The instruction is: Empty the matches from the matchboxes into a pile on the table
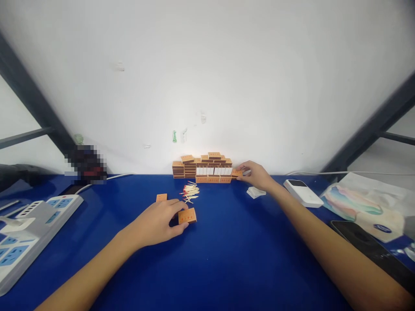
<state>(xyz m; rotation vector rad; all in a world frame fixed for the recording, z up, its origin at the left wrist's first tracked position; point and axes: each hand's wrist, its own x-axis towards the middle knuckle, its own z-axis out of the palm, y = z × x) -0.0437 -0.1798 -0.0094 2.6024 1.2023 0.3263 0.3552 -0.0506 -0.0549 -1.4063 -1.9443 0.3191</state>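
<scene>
Head cam shows my left hand pinching a matchbox near the loose matches, while my right hand grips another box at the stack beyond them, probably squaring it.

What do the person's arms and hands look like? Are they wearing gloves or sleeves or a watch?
No gloves: the left hand and the right hand are both bare. The two forearms are bare too, with no sleeve showing anywhere up to the picture's edge. I can see no watch, bracelet or ring on either one. The fingers are slim, and the arms look long and stretched because of the wide camera lens.
</scene>
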